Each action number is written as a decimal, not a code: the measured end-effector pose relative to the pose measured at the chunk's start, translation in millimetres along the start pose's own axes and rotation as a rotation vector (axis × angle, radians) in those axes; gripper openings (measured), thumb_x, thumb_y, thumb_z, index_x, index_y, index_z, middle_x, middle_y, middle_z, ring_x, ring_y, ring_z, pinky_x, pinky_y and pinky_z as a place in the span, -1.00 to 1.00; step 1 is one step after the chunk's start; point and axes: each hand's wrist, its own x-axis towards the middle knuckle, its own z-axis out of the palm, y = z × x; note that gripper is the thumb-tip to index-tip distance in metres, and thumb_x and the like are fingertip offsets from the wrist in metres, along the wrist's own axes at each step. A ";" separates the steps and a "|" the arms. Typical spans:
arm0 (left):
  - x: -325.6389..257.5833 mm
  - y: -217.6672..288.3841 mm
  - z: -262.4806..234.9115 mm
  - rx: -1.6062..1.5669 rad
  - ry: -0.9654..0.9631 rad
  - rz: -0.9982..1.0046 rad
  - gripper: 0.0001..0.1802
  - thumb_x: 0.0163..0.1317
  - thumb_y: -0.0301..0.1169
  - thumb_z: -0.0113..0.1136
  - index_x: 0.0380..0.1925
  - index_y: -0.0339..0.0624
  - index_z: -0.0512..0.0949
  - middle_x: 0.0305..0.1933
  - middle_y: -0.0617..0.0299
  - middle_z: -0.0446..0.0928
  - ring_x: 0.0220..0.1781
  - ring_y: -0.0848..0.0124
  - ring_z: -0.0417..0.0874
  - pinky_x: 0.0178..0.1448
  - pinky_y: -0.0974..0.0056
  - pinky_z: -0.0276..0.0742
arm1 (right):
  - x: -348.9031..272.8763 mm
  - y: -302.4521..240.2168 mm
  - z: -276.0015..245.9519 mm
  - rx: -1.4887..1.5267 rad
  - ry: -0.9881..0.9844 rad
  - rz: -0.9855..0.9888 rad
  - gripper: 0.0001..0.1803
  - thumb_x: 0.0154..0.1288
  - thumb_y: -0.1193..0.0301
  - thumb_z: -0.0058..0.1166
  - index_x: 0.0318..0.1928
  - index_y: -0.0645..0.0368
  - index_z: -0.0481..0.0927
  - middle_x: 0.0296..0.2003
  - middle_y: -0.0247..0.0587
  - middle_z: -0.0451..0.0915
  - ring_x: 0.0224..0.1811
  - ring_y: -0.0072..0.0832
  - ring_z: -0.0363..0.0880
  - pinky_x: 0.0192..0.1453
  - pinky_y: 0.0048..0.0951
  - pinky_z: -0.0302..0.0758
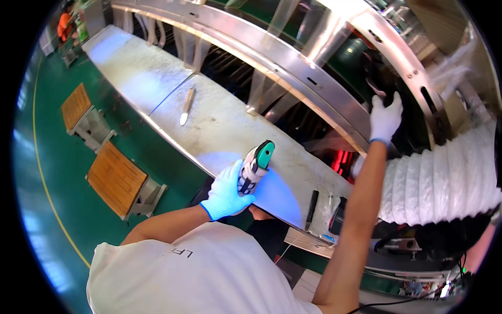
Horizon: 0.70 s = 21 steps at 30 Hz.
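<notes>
My left hand (228, 191), in a white glove with a blue cuff, is closed round a grey, white and black sneaker (249, 177). A green shoe last (265, 155) sticks up out of its opening. The sneaker is held over the near edge of the pale worktop (222, 125). My right arm stretches far to the upper right, and my gloved right hand (386, 116) is inside the machine opening. Between its thumb and fingers is the end of a dark curved piece (372, 76) with a pinkish edge; its kind is hard to make out in the shadow.
A long metal machine frame (240, 39) with hanging clear strips (269, 78) borders the worktop. A brush-like tool (187, 107) lies on the top; a black stick (312, 207) lies nearer. A white ribbed duct (439, 180) bulges beside my right arm. Wooden-topped stands (116, 175) occupy the left floor.
</notes>
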 end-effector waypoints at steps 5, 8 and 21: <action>3.7 -2.6 6.1 -0.093 0.082 0.039 0.29 -0.09 -0.03 0.81 0.64 -0.25 0.35 0.51 -0.19 0.57 0.53 -0.20 0.61 0.60 -0.14 0.56 | 48.9 26.0 22.1 -0.137 -0.302 0.033 -0.67 0.37 0.17 0.44 -0.01 0.12 0.89 -0.13 0.12 0.86 -0.02 0.03 0.86 0.17 -0.08 0.72; 1.1 -12.8 6.7 -0.062 0.109 0.067 0.28 -0.08 -0.06 0.82 0.64 -0.25 0.36 0.50 -0.20 0.57 0.52 -0.20 0.62 0.59 -0.15 0.57 | -6.9 -28.9 -13.9 0.386 -0.078 -0.076 -0.73 0.51 0.29 0.41 0.05 0.21 0.87 -0.09 -0.03 0.89 -0.10 -0.20 0.87 0.12 -0.25 0.73; -32.0 -32.8 -33.9 0.117 -0.098 0.599 -0.10 -0.01 -0.22 0.77 0.37 -0.25 0.63 0.55 -0.41 0.47 0.44 -0.39 0.62 0.49 -0.30 0.57 | -447.8 -59.9 -151.2 0.469 -0.604 -0.097 -0.46 0.16 0.45 0.68 0.14 0.25 0.75 0.19 0.01 0.77 0.42 0.17 0.69 0.47 0.14 0.64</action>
